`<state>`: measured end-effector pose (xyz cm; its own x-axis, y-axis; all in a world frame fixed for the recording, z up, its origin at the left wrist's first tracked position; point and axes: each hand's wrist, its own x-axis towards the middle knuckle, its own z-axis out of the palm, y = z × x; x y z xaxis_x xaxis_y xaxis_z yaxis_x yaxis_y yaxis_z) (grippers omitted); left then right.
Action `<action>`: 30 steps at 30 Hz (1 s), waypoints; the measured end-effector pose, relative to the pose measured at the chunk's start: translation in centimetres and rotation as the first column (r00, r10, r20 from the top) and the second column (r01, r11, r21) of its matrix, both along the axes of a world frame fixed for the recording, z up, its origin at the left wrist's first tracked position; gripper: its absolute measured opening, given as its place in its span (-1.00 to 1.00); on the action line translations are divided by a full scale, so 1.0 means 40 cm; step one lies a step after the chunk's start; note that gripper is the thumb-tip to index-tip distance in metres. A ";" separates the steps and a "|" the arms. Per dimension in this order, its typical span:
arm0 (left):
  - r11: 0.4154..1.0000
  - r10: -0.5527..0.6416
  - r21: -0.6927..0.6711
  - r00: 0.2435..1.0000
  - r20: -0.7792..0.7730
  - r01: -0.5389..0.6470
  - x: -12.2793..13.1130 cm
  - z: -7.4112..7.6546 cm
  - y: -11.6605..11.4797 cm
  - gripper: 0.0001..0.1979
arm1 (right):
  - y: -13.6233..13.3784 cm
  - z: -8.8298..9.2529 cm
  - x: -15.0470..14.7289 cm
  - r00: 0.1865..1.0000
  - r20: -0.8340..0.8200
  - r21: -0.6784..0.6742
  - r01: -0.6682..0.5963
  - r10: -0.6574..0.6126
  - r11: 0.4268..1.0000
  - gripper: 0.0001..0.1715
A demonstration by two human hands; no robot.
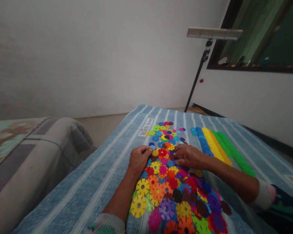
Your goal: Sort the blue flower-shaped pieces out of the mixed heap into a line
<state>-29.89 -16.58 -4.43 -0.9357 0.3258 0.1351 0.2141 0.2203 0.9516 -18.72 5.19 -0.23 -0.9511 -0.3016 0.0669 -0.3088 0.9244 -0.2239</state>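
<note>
A long heap of colourful notched plastic discs [158, 190] runs along the striped tablecloth, nearest to me at the bottom. At the heap's left edge is my left hand [139, 159], its fingers curled and drawn together at the discs; whatever may be in the fingertips is hidden. My right hand [189, 156] reaches in from the right side, fingers bent but apart, with the tips among the discs. Between the two hands lie a red disc [162, 152] and several yellow, pink and blue ones.
Blue [204, 143], yellow [216, 146] and green [231, 151] rows of stacked discs lie right of the heap on the striped cloth [104, 182]. A covered piece of furniture [53, 162] stands at left. Behind the table are a lamp stand [197, 73] and walls.
</note>
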 end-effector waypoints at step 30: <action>1.000 -0.022 -0.018 1.000 0.010 0.022 0.006 0.010 -0.004 -0.76 | 0.370 -0.022 -0.124 0.647 -0.189 -0.082 0.739 -0.738 0.669 -0.81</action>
<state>-29.66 -16.73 -4.05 -0.9294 0.3490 0.1202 0.2102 0.2330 0.9495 -23.69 20.00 -1.11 -0.8260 0.4947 0.2701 0.4413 0.8657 -0.2361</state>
